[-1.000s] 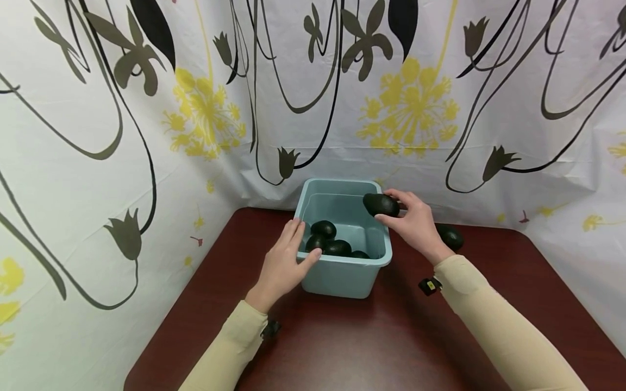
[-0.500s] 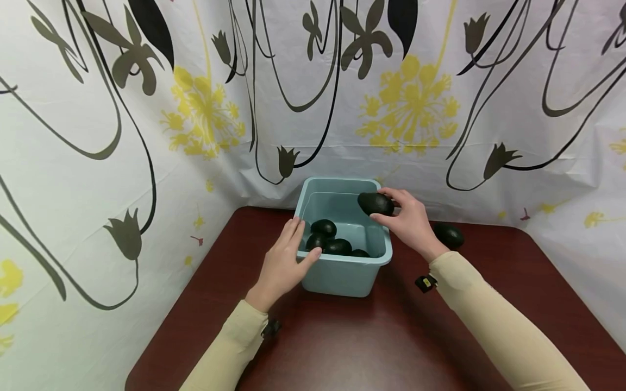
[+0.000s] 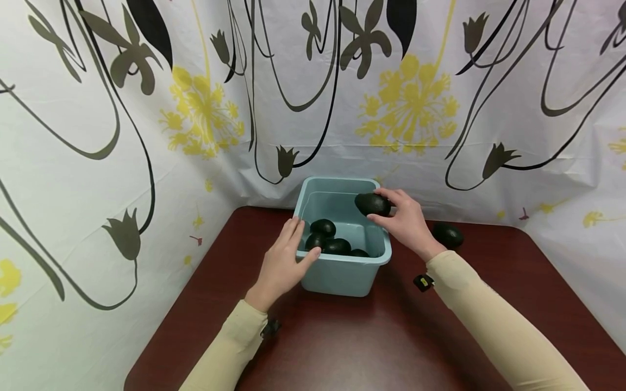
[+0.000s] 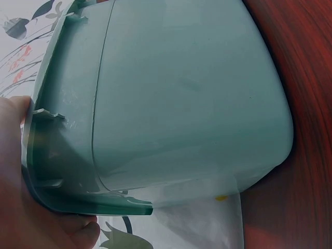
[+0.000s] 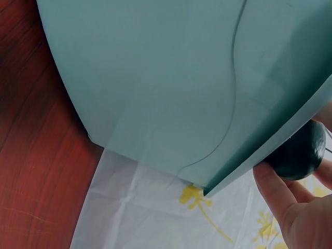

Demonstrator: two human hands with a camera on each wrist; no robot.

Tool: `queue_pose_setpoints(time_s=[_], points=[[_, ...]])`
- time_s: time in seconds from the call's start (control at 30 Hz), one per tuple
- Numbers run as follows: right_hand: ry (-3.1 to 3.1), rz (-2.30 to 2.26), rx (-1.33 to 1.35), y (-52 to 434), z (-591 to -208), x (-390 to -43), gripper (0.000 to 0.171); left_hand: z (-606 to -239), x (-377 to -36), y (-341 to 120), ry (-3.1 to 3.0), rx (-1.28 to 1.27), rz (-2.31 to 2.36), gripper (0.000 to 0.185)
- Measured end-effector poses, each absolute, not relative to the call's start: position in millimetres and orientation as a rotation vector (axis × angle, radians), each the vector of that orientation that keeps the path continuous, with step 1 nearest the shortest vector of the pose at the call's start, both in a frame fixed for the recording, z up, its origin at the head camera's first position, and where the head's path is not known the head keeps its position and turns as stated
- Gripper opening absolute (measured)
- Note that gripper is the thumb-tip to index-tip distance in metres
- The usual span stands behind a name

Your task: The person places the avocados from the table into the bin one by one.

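Observation:
A pale blue-green plastic tub (image 3: pixel 342 277) stands on the table, with several dark green avocados (image 3: pixel 337 246) lying inside toward its near left part. My right hand (image 3: pixel 405 220) pinches another avocado (image 3: pixel 371 204) between thumb and fingers, above the tub's right rim. In the right wrist view that avocado (image 5: pixel 298 153) shows partly behind the rim. My left hand (image 3: pixel 283 263) rests on the tub's near left corner, its fingers extended along the rim and the thumb over the front edge. The left wrist view shows the tub's outer wall (image 4: pixel 192 93) close up beside the hand (image 4: pixel 31 207).
One more avocado (image 3: pixel 448 235) lies on the table right of the tub, partly behind the right wrist. The dark red-brown table (image 3: pixel 342 347) meets a white patterned cloth (image 3: pixel 342 125) at the back and the left side.
My right hand has moved slightly left with the avocado, farther over the tub. The left hand stays on the rim.

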State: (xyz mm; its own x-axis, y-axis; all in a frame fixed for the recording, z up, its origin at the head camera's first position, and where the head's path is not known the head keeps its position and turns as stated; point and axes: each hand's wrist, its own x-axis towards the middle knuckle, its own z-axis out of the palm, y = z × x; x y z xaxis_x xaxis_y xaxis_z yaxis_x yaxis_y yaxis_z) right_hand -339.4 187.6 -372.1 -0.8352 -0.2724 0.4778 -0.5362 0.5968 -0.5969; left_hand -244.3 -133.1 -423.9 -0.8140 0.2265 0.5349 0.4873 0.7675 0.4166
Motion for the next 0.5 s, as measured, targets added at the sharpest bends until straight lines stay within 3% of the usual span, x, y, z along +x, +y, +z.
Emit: queue_pose_setpoints(time_s=[0.5], points=[[-2.476,1.019,0.686,185.6,-379.3,-341.0,0.061,-425.6,-245.6,-132.8,-2.504,-0.526,-0.776,0.084]])
